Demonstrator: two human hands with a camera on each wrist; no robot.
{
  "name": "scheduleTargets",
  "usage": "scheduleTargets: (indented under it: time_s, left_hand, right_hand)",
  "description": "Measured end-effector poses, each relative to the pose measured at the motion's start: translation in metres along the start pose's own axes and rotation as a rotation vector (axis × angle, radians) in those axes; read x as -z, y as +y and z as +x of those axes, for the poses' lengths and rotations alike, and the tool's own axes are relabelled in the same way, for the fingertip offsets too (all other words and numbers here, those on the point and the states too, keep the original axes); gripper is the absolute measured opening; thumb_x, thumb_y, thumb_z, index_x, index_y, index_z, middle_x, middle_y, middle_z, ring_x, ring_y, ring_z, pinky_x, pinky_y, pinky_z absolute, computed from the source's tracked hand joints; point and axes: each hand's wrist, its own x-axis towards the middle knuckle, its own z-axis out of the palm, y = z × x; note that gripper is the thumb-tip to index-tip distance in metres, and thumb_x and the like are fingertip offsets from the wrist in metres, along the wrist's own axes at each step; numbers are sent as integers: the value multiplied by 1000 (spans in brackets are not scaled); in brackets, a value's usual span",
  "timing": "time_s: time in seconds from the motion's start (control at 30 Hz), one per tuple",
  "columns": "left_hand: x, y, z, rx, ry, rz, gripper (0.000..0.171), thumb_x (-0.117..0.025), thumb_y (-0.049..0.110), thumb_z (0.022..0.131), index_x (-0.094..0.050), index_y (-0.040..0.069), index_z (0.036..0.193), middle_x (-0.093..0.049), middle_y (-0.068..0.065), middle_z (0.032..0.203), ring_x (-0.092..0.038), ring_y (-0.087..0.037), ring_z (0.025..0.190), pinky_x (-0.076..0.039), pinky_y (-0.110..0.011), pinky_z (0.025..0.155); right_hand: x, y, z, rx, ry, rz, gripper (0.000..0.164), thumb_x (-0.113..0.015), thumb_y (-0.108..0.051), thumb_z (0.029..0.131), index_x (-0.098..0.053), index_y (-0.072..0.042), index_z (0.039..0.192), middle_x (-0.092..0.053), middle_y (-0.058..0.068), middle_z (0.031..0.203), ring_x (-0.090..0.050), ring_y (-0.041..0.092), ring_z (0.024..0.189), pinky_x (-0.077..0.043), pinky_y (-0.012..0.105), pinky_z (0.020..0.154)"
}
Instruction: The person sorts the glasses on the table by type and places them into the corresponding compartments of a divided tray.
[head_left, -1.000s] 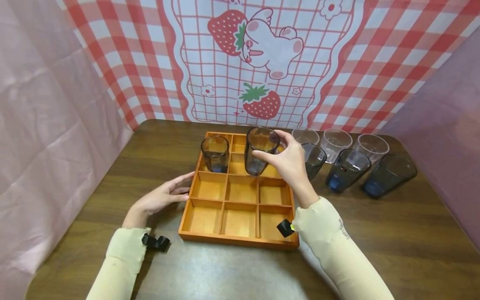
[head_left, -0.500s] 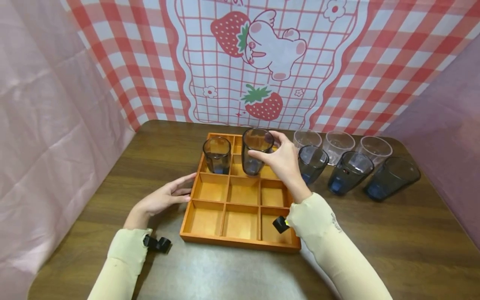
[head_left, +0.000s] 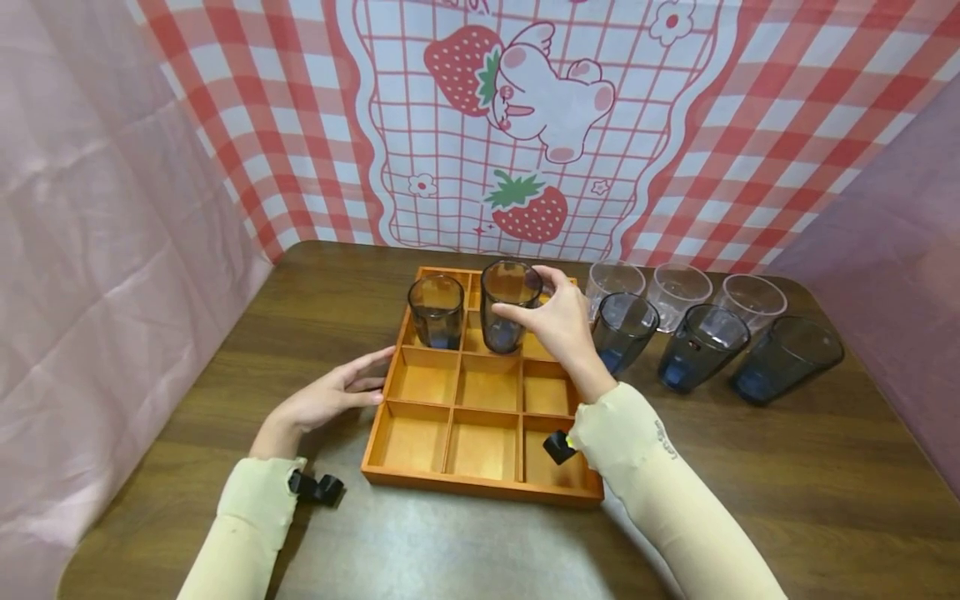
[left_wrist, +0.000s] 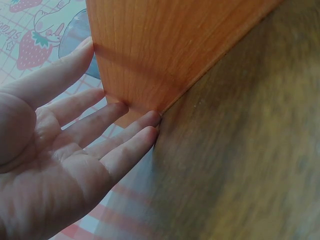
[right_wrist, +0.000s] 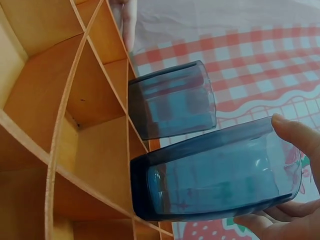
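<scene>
My right hand [head_left: 558, 321] grips a dark tinted drinking glass [head_left: 500, 335] near its rim, thumb on the near side and fingers behind. The glass is upright over the back middle compartment of an orange wooden divided tray [head_left: 480, 487]. In the right wrist view, the base of this tinted glass [right_wrist: 220, 175] is close to the tray's dividers. A second tinted glass [head_left: 438, 323] stands in the back left compartment. My left hand [head_left: 327, 400] has its fingers extended, fingertips against the tray's left side; the left wrist view shows them at the wooden wall [left_wrist: 145, 55].
Right of the tray stand three dark blue-grey glasses [head_left: 703, 350], with three clear glasses [head_left: 678, 296] behind them. The brown wooden table [head_left: 825, 492] backs onto a red-and-white checked strawberry cloth [head_left: 300, 108]. A pink curtain [head_left: 112, 208] hangs at the left.
My right hand has carried the tinted glass a little left and slightly down over the back middle compartment. The left hand stays at the tray's side. The head view has shifted slightly.
</scene>
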Motion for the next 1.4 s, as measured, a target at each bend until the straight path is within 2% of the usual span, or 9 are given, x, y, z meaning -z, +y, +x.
scheduleTargets:
  time_s: [0.17, 0.4, 0.53, 0.7, 0.83, 1.1, 1.23, 1.4]
  left_hand:
    - [-1, 1, 0, 5, 0, -5, 73, -59, 15, 96, -17, 10, 156, -14, -21, 161, -31, -49, 140, -34, -57, 111]
    - [-1, 1, 0, -2, -3, 3, 72, -58, 15, 97, -17, 9, 156, -14, -22, 161, -31, -50, 139, -34, -57, 111]
    - [0, 0, 1, -7, -3, 17, 72, -58, 14, 97, -16, 7, 156, -14, -23, 161, -32, -50, 139, -34, -58, 110]
    - [0, 0, 1, -6, -3, 19, 73, -58, 14, 97, -16, 6, 155, -13, -23, 161, -32, -50, 138, -34, -57, 110]
    - [0, 1, 0, 0, 1, 13, 73, -58, 15, 97, -16, 7, 156, -13, -22, 161, -31, -51, 139, -33, -59, 111]
    - [0, 1, 0, 13, 6, 18, 72, -58, 14, 97, -17, 8, 156, -13, -22, 161, -31, -50, 139, -33, -58, 111]
    - [0, 2, -1, 6, 6, 16, 71, -57, 14, 97, -17, 7, 155, -12, -22, 161, -31, -50, 139, -34, -57, 111]
    - [0, 3, -1, 2, 3, 19, 72, -57, 14, 97, -16, 6, 155, -12, -23, 161, -31, -51, 139, -34, -58, 111]
  right_hand:
    - [-1, 2, 0, -29, -9, 7, 85, -84, -39, 73, -44, -12, 143, -48, 10, 146, -44, 27, 135, -43, 46, 107]
    - [-4, 6, 3, -55, -42, -11, 84, -84, -37, 74, -44, -13, 144, -47, 10, 146, -50, 29, 127, -45, 48, 103]
    - [-7, 9, 4, -85, -52, -38, 82, -84, -37, 73, -47, -14, 142, -51, 7, 144, -50, 29, 129, -46, 48, 103]
    - [-11, 13, 5, -112, -53, -100, 82, -84, -39, 73, -48, -15, 142, -56, 6, 138, -58, 29, 112, -50, 43, 88]
    - [-16, 14, 7, -115, -70, -100, 81, -84, -38, 73, -48, -15, 141, -57, 6, 136, -60, 27, 97, -48, 37, 80]
    - [-22, 15, 7, -109, -62, -113, 84, -84, -37, 73, -45, -14, 144, -53, 9, 141, -55, 24, 78, -49, 40, 82]
    - [-25, 14, 7, -98, -46, -122, 85, -84, -37, 73, -44, -12, 144, -51, 10, 144, -57, 23, 78, -51, 43, 88]
    - [-27, 14, 8, -91, -29, -122, 86, -84, -37, 74, -42, -11, 145, -52, 12, 142, -61, 28, 82, -51, 45, 94]
